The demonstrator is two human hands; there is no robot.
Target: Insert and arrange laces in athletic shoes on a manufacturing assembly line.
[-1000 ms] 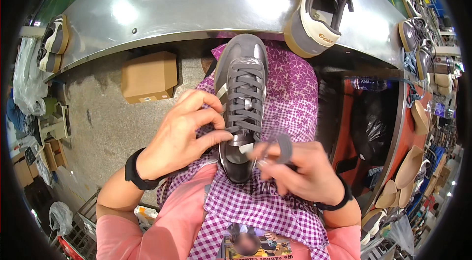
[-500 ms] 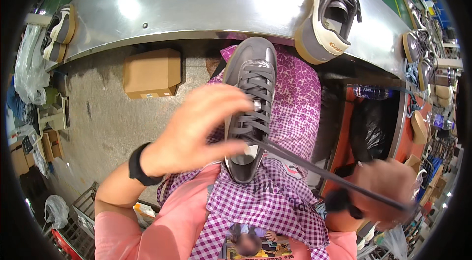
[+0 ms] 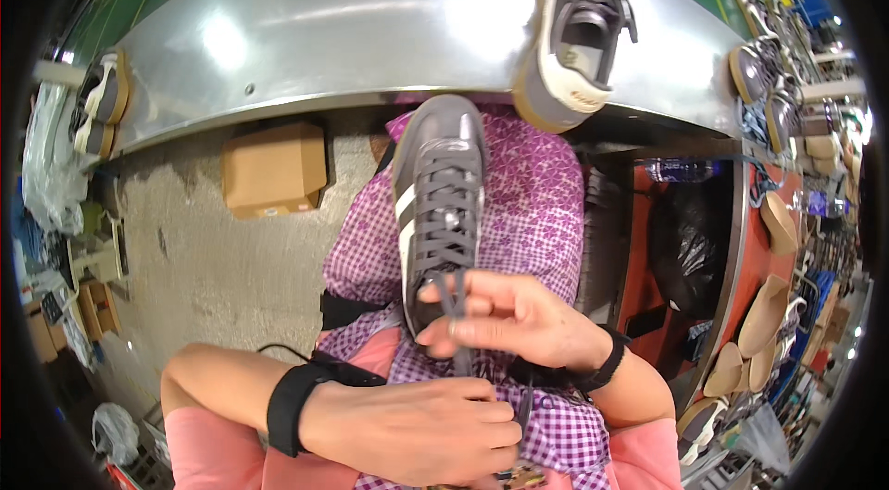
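A dark grey sneaker (image 3: 446, 180) with pale side stripes and a gum sole rests on my lap, toe pointing away. Its laces cross the tongue in rows up to the collar. Over the heel opening my right hand (image 3: 519, 319) pinches the grey shoelace (image 3: 461, 305) between bent fingers. Closer to my body, my left hand (image 3: 417, 432) is curled with its back up. The lace runs down toward it, and its fingertips are partly hidden. Beyond, a matching laced sneaker (image 3: 569, 50) stands on the metal bench, heel toward me.
A steel bench (image 3: 343, 45) spans the far side. Underneath it a brown cardboard box (image 3: 275, 170) sits on the floor. More shoes (image 3: 104, 101) are at the bench's left end, others (image 3: 764, 78) at its right. Right of my lap is a red-sided compartment holding a black bag (image 3: 690, 245).
My right hand has come in from the far right to the shoe's collar. My left hand has dropped from the laces toward my body. The bench sneaker appears further left.
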